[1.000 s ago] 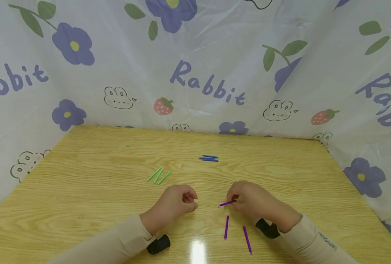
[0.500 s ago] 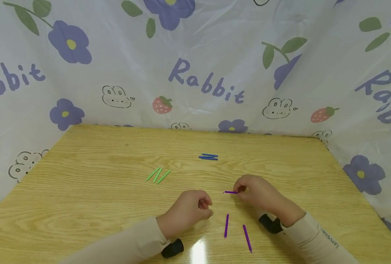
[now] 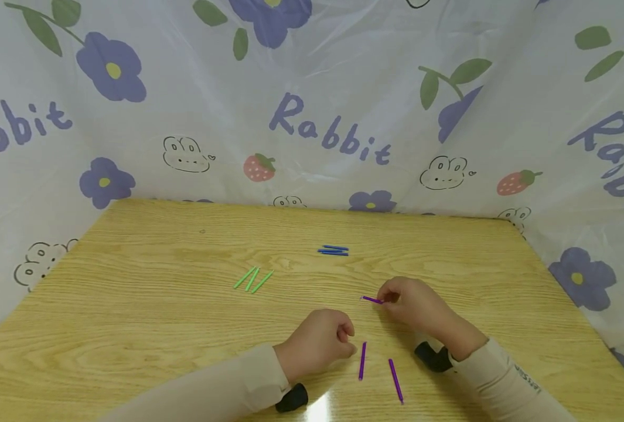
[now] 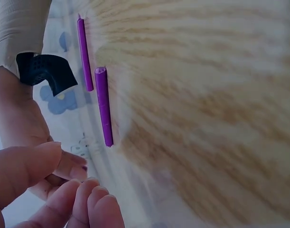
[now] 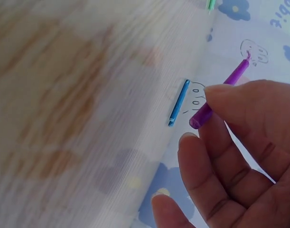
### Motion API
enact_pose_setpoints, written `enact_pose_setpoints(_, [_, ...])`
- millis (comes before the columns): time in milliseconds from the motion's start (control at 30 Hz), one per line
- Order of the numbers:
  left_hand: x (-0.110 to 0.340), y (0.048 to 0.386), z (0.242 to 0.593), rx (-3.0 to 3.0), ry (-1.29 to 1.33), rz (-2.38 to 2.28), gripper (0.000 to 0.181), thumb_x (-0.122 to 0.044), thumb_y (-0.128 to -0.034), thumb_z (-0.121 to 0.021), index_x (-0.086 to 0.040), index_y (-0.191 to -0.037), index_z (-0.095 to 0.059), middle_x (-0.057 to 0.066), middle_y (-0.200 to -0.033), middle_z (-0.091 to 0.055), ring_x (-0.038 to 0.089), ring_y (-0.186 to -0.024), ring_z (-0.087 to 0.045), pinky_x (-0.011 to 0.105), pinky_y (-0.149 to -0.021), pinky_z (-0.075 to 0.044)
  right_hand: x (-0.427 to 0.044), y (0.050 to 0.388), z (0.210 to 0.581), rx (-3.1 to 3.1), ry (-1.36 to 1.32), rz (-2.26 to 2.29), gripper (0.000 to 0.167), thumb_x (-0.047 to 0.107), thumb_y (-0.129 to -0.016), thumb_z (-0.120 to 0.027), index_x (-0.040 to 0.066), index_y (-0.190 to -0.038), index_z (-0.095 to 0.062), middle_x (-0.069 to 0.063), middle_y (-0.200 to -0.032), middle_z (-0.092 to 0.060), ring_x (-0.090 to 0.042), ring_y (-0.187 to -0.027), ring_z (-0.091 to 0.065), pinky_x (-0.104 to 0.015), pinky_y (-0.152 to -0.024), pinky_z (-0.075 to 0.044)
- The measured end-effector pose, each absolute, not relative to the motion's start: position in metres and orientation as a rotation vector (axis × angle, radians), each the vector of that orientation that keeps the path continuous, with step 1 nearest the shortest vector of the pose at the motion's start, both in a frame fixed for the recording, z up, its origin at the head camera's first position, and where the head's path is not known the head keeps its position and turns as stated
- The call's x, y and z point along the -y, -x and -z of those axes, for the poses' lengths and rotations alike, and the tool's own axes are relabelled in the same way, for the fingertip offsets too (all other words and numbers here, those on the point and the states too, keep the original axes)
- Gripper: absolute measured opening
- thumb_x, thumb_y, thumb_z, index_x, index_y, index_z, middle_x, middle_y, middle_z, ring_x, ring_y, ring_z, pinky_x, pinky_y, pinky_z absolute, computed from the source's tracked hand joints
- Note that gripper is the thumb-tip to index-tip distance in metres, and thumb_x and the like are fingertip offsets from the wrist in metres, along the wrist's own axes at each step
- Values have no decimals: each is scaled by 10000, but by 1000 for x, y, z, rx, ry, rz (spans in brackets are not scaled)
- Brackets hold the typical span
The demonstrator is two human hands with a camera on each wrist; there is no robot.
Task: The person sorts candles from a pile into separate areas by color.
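Note:
In the head view my right hand (image 3: 414,302) pinches a thin purple candle (image 3: 371,299) between thumb and fingers, its wick end pointing left. The right wrist view shows the same candle (image 5: 237,73) under the thumb, wick outward. My left hand (image 3: 317,343) is above the table just left of a second purple candle (image 3: 362,360), its fingers loosely bent around nothing. A third purple candle (image 3: 396,381) lies farther right, nearer the person. Both lying candles also appear in the left wrist view, one candle (image 4: 103,107) closer to the left fingers.
Several green candles (image 3: 253,280) lie slanted on the wooden table (image 3: 148,328), left of centre. Farther back is a small group of blue candles (image 3: 334,251). A printed curtain (image 3: 333,76) borders the table's back and sides.
The right hand has moved away from the person and slightly right with the purple candle. My left hand has shifted right, closer to the lying purple candles.

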State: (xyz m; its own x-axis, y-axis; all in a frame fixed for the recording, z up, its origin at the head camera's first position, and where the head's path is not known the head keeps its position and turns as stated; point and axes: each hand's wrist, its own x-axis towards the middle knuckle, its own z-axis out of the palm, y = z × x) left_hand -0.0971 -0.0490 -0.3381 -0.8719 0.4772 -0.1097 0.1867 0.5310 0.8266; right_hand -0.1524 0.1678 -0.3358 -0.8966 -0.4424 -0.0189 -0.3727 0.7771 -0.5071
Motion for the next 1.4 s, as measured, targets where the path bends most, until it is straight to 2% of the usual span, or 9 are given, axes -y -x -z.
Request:
enact_pose_setpoints(400, [31, 99, 336, -2484, -497, -1160, 140, -18, -760, -765, -19, -822, -640, -29, -673, -546, 74, -606, -480, 220, -601, -437, -173, 156, 338, -2862, 558, 774, 57, 45, -849, -697, 85, -890, -701, 0, -869, -661, -154, -814, -605, -351, -729, -505])
enact_pose_setpoints(667, [21, 98, 338, -2559, -493, -1015, 177, -87, -736, -804, -34, -803, -649, 0, -799, -633, 94, -712, -533, 226, -660, -457, -178, 158, 337, -2885, 443, 770, 67, 54, -875, -668, 74, -933, -693, -28, -896, -661, -192, -844, -615, -385, -749, -510])
enact_pose_setpoints(833, [18, 98, 339, -2560, -467, -1000, 195, -76, -725, -816, -34, -795, -639, -7, -773, -614, 95, -691, -505, 232, -663, -450, -184, 161, 335, -2874, 379, 800, 78, 61, -887, -652, 56, -955, -690, -49, -916, -667, -217, -865, -620, -393, -753, -514])
enact_pose_setpoints(1067, [15, 97, 339, -2537, -438, -984, 196, -58, -737, -815, -22, -836, -650, 17, -834, -641, 96, -688, -501, 244, -668, -461, -194, 169, 331, -2846, 288, 791, 122, 80, -905, -631, 18, -997, -680, -124, -978, -666, -300, -925, -615, -445, -775, -507])
enact_pose_setpoints(1400, [15, 97, 340, -2527, -441, -989, 185, -39, -743, -804, -7, -853, -658, 36, -856, -653, 93, -650, -473, 237, -651, -455, -211, 182, 335, -2842, 222, 735, 137, 98, -894, -637, -1, -983, -673, -177, -1003, -665, -347, -957, -607, -471, -794, -492])
